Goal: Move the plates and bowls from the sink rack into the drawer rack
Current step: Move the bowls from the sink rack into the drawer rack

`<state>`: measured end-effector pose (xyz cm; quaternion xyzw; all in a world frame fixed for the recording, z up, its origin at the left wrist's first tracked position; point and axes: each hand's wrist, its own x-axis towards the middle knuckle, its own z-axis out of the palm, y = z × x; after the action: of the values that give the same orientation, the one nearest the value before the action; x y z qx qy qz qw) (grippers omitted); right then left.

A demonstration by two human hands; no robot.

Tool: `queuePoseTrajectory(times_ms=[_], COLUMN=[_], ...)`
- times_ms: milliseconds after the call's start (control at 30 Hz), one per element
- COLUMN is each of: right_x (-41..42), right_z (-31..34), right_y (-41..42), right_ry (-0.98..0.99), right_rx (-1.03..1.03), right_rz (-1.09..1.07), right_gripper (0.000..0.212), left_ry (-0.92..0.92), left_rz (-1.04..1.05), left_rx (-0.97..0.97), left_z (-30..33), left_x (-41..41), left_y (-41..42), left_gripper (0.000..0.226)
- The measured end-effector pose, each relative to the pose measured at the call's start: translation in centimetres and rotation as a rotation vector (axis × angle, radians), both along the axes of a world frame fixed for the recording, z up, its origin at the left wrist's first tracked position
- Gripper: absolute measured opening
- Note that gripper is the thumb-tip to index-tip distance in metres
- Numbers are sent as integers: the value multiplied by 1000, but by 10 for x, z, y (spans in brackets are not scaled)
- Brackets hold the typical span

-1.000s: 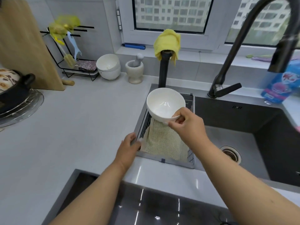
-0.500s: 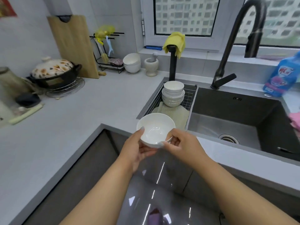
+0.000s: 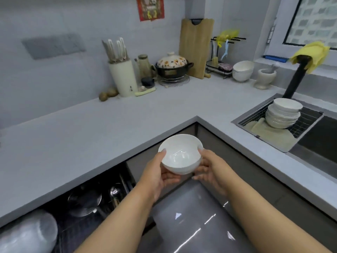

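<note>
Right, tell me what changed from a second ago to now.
The white bowl went from above the sink rack, pinched by the right hand alone, left to above the open drawer. The left hand left the rack's edge and now cups the bowl too. The stack of bowls and the cloth stayed in the rack.

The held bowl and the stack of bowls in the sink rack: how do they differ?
The held bowl is single and in the air, gripped by the left hand and right hand; the stack has several bowls nested and rests in the sink rack. The held bowl tilts toward the camera; the stack leans slightly. Both are white.
</note>
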<state>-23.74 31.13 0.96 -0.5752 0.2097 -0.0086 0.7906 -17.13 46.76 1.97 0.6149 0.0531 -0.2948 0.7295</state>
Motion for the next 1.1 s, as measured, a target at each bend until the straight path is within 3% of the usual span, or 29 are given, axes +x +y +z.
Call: queuePoseTrajectory(times_ms=[233,467,667,833,900,1100], right_x=[34,49,59,72,77,92], right_z=[-5,-21,-49,-97,-119,-172], right_y=[114,260,383,473,503,575], right_ry=[-9,85,201,281,329,435], right_rx=[122,12,-124,-245,-288,-511], right_rz=[250,411,494,547,572,613], right_gripper=[57,33,12,28,32,43], left_ry=[4,41,76,78,61,28], left_rz=[230,375,587,670,643,446], left_rx=[33,153,387,621,769,1160], left_z=[-10,-36,-75,-108,-121,-157], left_x=[-9,-31,-45,-60,-65,-78], left_y=[130,282,434,539,573,645], left_gripper=[37,40,33,32,39,30])
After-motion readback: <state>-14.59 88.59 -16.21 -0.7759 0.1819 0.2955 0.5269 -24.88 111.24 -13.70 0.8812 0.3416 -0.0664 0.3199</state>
